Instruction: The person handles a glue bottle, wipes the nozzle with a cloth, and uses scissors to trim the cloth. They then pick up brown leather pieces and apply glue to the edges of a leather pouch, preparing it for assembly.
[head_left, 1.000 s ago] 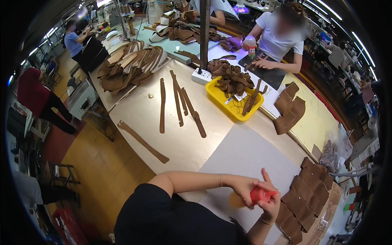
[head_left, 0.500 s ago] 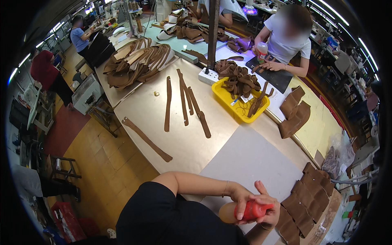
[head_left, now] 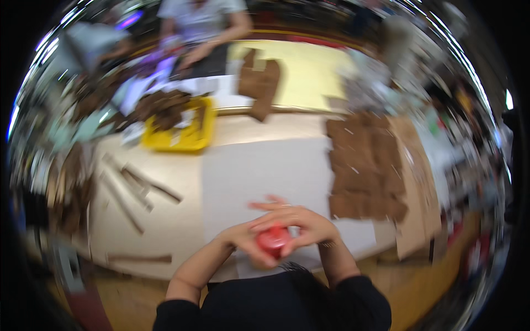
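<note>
A squeeze bottle with a red cap is between my two hands, close to my body above the near edge of the table. My left hand is wrapped round its left side. From the right and above, my right hand closes over the cap, some of its fingers stretched out to the left. The bottle's body is hidden, and motion smears the whole picture. Beneath the hands lies a pale grey sheet. To its right is a block of brown leather-like pieces, laid side by side.
Brown strips lie on the table's left part. Behind them stands a yellow tray heaped with brown pieces. Across the table, a person in a white top works at a dark mat. Cut brown pieces lie on the yellow surface.
My view has swung to the right, so the tray and strips now appear farther left. Both hands stay on the bottle, whose cap now faces me more directly.
</note>
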A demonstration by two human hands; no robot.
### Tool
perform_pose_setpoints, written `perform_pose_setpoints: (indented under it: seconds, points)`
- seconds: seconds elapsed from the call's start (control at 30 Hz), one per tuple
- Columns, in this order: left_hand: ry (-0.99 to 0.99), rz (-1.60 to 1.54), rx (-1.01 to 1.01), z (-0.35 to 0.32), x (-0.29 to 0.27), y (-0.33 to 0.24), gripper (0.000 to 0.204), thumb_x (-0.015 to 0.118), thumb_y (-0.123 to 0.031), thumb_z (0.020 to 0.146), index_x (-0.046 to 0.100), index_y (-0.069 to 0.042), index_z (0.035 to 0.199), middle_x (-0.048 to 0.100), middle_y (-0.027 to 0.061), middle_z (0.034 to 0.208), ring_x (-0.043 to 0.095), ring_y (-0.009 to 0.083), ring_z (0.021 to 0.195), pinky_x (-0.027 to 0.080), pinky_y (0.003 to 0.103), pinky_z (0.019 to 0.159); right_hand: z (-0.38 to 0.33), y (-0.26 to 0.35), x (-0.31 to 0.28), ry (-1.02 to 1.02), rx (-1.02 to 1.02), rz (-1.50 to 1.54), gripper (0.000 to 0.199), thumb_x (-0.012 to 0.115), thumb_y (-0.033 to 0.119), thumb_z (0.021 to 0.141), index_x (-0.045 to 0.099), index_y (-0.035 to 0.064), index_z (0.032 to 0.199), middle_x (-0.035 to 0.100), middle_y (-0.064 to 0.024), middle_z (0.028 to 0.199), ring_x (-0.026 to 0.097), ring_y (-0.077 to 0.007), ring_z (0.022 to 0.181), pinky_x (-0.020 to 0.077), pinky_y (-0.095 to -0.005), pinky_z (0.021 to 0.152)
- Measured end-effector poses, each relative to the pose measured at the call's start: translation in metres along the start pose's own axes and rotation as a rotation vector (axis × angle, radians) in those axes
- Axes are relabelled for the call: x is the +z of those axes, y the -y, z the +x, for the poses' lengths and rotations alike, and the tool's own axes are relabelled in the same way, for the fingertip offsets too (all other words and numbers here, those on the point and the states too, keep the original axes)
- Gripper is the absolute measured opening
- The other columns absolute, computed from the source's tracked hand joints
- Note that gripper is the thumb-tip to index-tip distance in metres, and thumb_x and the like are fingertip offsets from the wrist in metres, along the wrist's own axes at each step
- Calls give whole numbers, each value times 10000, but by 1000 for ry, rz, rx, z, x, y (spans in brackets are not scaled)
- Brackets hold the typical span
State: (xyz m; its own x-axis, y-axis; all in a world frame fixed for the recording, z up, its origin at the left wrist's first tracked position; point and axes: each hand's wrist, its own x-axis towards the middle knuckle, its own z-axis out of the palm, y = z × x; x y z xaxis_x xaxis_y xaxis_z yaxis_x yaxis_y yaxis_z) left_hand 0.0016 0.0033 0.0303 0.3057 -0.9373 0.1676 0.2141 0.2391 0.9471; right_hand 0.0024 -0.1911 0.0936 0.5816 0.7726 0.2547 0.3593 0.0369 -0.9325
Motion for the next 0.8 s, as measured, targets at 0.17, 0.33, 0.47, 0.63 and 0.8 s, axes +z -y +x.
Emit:
perform_pose_setpoints:
  seconds: [0.17,0.33,0.47,0.63,0.8]
  points:
    - [278,-363,203,24,6,17,490,809,-164,633,592,-31,1051,660,101,905,662,260,870,537,368,750,-11,-7,14,-18,-35,154,570,775,409,745,640,141,1229,614,-51,1283,367,-299,1387,63,-584,1140]
    - [-338,198,-63,11,-13,-4,411,757,-81,598,611,-20,978,659,89,878,651,200,803,527,318,704,-20,-9,20,-342,162,-128,482,731,411,796,652,152,1195,617,-62,1268,409,-195,1363,22,-634,1108]
    - [-758,460,-182,30,-1,-10,354,772,-90,626,626,-29,943,663,37,859,636,153,767,520,278,678,-13,-28,29,-610,219,-314,476,767,357,778,646,176,1201,609,14,1286,385,-201,1380,8,-601,1125]
    - [-463,103,17,30,11,-14,469,805,-98,596,597,-23,1010,657,111,852,651,235,839,529,355,768,-19,-7,8,-351,35,-113,490,769,348,773,655,114,1188,609,-89,1278,406,-247,1366,86,-566,1125]
    - [10,-405,96,26,14,2,578,824,-119,541,574,-23,1053,647,132,840,663,312,829,541,417,750,-21,6,14,-148,102,323,442,749,341,779,689,66,1120,568,-161,1326,412,-273,1359,150,-420,1136]
